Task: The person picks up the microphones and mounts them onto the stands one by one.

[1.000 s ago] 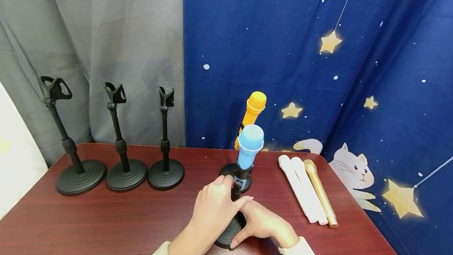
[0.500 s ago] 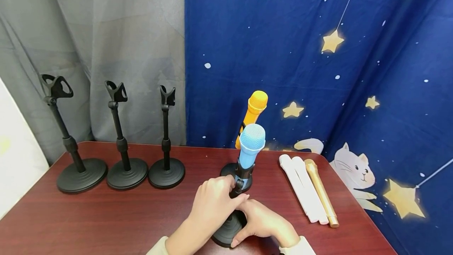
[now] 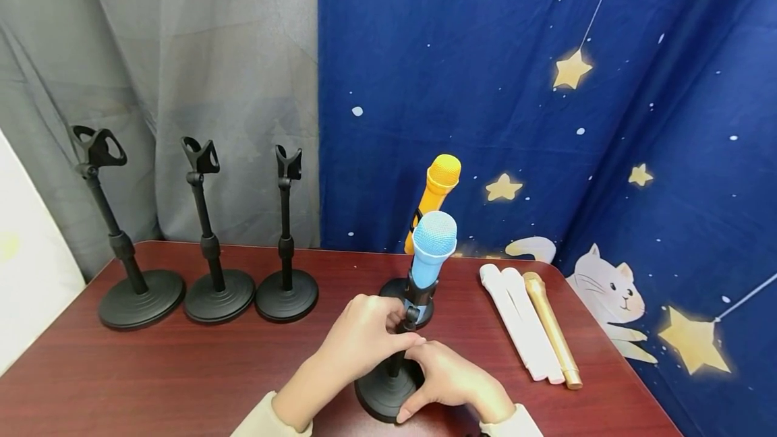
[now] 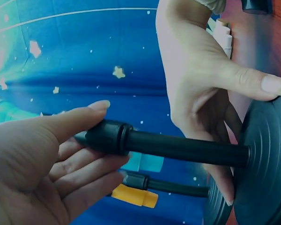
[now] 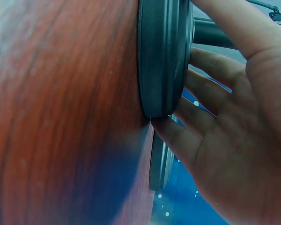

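Observation:
A blue microphone (image 3: 432, 248) sits tilted in the clip of a black microphone stand (image 3: 384, 393) at the front of the table. My left hand (image 3: 363, 334) loosely holds the stand's pole at its collar (image 4: 113, 137), with the thumb on one side and the fingers on the other. Low down, my right hand (image 3: 450, 377) grips the round base (image 5: 163, 65), its thumb on the near edge and its fingers around the far side. Right behind, a yellow microphone (image 3: 442, 181) rests in a second stand, which is partly hidden.
Three black stands with bare clips, the left one (image 3: 142, 299), middle one (image 3: 220, 297) and right one (image 3: 286, 295), line the back left. Two white microphones (image 3: 516, 322) and a gold one (image 3: 552, 329) lie at the right. Curtains hang behind the table (image 3: 212, 376).
The held stand's base has shifted slightly left, and its pole shows more. My left hand has moved a little left and its hold looks looser. The right hand stays at the base.

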{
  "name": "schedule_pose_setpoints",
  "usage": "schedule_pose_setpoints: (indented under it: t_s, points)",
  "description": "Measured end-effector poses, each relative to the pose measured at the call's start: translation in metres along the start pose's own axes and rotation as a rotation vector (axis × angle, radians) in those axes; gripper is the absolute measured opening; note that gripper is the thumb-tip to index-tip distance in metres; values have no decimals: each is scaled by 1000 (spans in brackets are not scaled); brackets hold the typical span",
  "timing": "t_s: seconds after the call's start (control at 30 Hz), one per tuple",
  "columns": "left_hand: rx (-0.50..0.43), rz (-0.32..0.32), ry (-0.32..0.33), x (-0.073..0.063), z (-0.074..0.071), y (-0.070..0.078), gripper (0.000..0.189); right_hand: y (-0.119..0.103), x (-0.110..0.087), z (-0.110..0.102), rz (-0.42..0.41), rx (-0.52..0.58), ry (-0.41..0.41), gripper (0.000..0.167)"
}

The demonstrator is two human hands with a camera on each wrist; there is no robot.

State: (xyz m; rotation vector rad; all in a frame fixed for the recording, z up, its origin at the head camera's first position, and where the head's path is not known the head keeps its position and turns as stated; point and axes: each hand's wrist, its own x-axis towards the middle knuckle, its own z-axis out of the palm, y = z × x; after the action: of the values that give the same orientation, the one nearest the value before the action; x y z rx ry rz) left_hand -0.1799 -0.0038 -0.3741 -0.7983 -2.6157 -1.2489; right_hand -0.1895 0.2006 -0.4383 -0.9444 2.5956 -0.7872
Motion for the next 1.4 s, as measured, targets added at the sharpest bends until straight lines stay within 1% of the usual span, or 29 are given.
schedule_pose_setpoints:
  t_s: [0.17,0.33,0.43,0.5,0.53,0.6,0.63,0.7,0.77,0.87,0.93,0.97,1.03,1.1,1.23,1.4]
  points:
    - [-100,27,-108,5,-3,-7,17,1,0,-1,13,12,-4,48]
    - [-207,54,-204,6,-4,-15,16,1,0,-1,5,17,-7,50]
    - [-258,77,-244,6,-4,-19,17,0,-1,-1,0,19,-7,53]
    - [-266,94,-248,6,-3,-20,17,1,-1,-1,-7,22,-6,54]
    - [-265,100,-239,7,-2,-21,17,1,-2,-1,-10,27,-6,57]
    - [-245,108,-197,6,1,-20,16,2,-3,-1,-16,44,-7,65]
    - [-232,111,-162,6,4,-20,16,2,-4,-1,-18,54,-9,71]
    - [-175,112,-66,4,9,-16,17,2,-5,0,-27,67,-9,81]
    - [-76,113,51,2,15,-12,22,2,-5,1,-44,68,-7,87]
    - [97,94,217,-3,22,-3,29,2,-2,1,-68,43,4,88]
    - [186,66,294,-6,24,2,32,2,-1,1,-75,27,8,87]
    - [211,51,316,-7,25,5,34,2,0,1,-76,16,11,87]
    - [241,19,338,-9,25,9,36,2,1,1,-71,10,11,86]
    - [256,-7,342,-10,24,11,38,2,1,1,-67,13,10,84]
    - [257,-41,319,-11,24,13,39,2,1,0,-59,31,9,84]
    - [223,-64,292,-10,24,13,39,3,0,1,-67,14,18,85]
